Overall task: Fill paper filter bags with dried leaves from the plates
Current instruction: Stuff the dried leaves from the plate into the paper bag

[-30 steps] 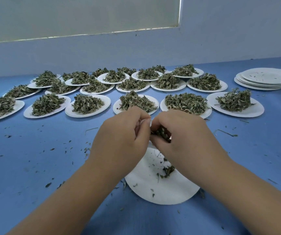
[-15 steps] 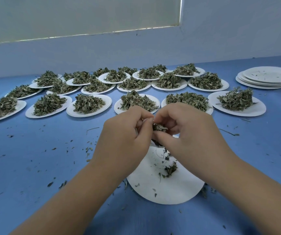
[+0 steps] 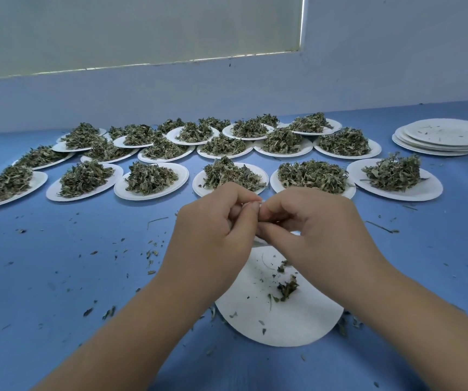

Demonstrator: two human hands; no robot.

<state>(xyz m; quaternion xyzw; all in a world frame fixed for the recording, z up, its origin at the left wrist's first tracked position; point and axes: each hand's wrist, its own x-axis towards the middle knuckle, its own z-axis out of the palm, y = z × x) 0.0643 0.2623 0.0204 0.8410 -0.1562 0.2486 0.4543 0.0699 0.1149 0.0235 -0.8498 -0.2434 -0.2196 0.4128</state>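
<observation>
Hands meet at frame centre: left hand (image 3: 213,235) and right hand (image 3: 312,232) both pinch a small white filter bag (image 3: 258,205), mostly hidden between fingertips. Below them, near-empty plate (image 3: 297,325) with a few dried leaves (image 3: 286,287). Rows of leaf-heaped plates (image 3: 151,179) across mid-frame; empty plate stack (image 3: 444,135) upper right on blue table (image 3: 57,277).

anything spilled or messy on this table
Yes: dried leaf crumbs are scattered over the blue table, thickest left of the near plate, with a few stems to its right. The heaped plates look tidy.
</observation>
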